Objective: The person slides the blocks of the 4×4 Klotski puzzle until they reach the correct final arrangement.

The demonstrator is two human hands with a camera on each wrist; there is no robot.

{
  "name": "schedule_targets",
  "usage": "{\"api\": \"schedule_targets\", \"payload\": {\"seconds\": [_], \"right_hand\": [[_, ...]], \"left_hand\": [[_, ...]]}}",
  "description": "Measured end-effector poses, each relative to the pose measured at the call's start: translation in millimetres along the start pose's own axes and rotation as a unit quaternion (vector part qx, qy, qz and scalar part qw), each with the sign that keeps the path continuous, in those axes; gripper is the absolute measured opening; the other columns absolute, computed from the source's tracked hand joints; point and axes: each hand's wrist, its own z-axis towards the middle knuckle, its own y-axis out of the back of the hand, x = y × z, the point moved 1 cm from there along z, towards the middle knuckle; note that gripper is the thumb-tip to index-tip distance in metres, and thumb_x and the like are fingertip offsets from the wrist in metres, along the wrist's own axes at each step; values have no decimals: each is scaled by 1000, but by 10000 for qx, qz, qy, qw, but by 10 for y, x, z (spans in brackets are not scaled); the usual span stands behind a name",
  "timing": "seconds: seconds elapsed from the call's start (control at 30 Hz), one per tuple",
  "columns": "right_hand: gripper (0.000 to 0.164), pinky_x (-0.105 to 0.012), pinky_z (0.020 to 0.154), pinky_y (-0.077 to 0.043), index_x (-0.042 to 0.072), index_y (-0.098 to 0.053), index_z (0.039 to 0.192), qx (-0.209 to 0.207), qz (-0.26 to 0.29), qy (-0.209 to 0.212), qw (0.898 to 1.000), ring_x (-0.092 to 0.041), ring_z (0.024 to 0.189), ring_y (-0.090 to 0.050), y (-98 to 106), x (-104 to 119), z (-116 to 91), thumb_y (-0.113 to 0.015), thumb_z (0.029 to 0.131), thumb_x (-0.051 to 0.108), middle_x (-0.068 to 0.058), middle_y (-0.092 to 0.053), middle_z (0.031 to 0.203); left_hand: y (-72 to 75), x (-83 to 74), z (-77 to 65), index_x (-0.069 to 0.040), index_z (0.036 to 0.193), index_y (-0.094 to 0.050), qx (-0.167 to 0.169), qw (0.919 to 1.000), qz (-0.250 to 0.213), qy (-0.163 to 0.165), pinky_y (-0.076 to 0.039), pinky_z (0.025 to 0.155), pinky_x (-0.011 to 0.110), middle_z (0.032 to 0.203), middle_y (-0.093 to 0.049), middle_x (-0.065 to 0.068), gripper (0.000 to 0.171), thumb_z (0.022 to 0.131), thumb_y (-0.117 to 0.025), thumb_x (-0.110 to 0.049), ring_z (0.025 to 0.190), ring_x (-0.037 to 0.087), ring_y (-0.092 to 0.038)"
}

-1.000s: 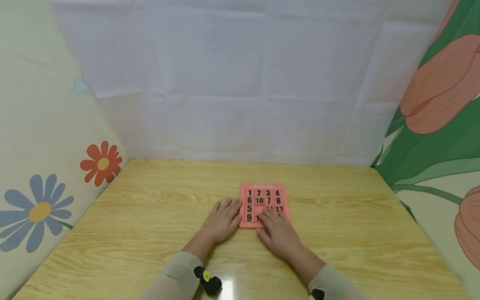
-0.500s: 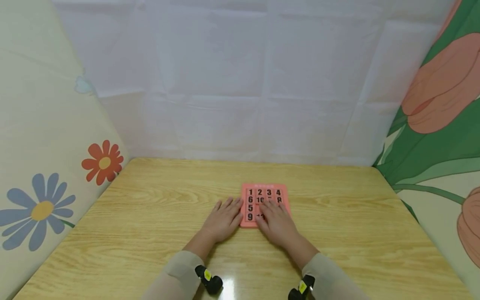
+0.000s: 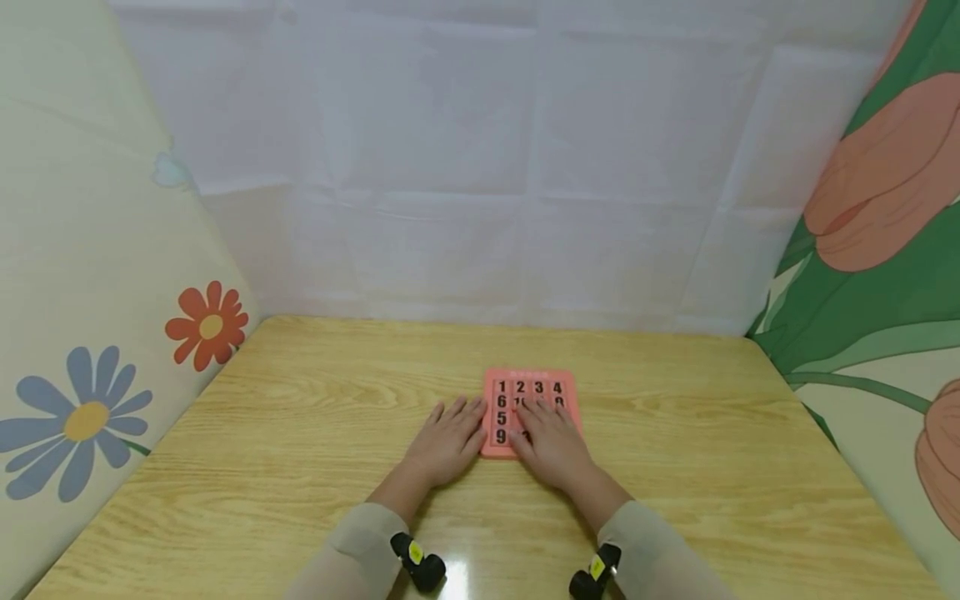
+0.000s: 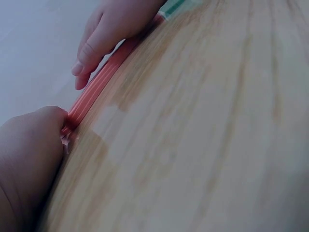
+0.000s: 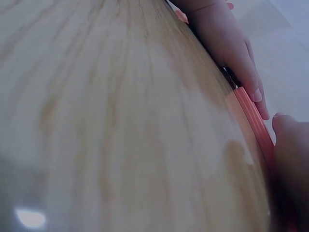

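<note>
A pink number slide puzzle [image 3: 491, 450] lies flat on the wooden table, its black numerals showing along the top row and left column. My left hand [image 3: 442, 443] lies palm down at its left side, thumb and fingertips right at the frame's edge. Over the lower right of the puzzle is my right hand [image 3: 553, 450], fingers extended across the tiles and hiding several of them. In the left wrist view, the puzzle's pink side [image 4: 96, 89] runs between the two hands. The right wrist view shows the same side edge [image 5: 253, 118] beneath the right thumb [image 5: 285, 123].
The wooden table [image 3: 300, 392] ends at a white cloth backdrop [image 3: 435, 167]. Flower-printed cloths hang at the left [image 3: 82, 250] and right [image 3: 862, 350]. Black wrist cameras [image 3: 426, 570] sit on both sleeves.
My right hand has moved up and slightly left over the puzzle, its fingertips now covering part of the second row. The left hand stays at the puzzle's left edge.
</note>
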Motion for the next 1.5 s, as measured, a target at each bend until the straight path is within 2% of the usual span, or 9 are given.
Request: {"api": "schedule_targets", "payload": {"seconds": [0.27,1.0,1.23,1.5], "right_hand": [[63,-52,124,-16,12,-38,152,233,-34,-111,9997,-29,151,-23,-20,0,12,-35,103,51,-7,-34,160],[59,-52,123,-19,11,-44,149,25,-21,91,10000,-28,149,-28,-49,-1,-76,-38,103,48,-8,-40,156],[59,-51,124,-18,11,-43,149,51,41,121,9999,-28,149,-28,-50,9,-116,-37,103,48,-7,-40,156],[57,-51,124,-17,11,-45,148,34,68,142,9999,-29,149,-28,-32,28,-157,-39,103,46,-8,-41,155]], "left_hand": [[7,-9,-13,-10,154,-33,3,10000,-10,-46,-14,124,53,160,-34,6,55,106,-36,-36,151,30,-23],[-26,15,8,-13,155,-31,-35,9999,92,-20,-13,125,51,161,-32,4,55,106,-33,-39,151,28,-22],[-14,3,-6,-9,153,-35,-112,9999,47,-87,-15,124,53,159,-35,8,54,106,-35,-35,150,31,-24],[-23,9,5,-11,154,-33,-103,9999,64,-66,-14,124,52,160,-34,6,55,106,-34,-38,151,30,-23]]}}
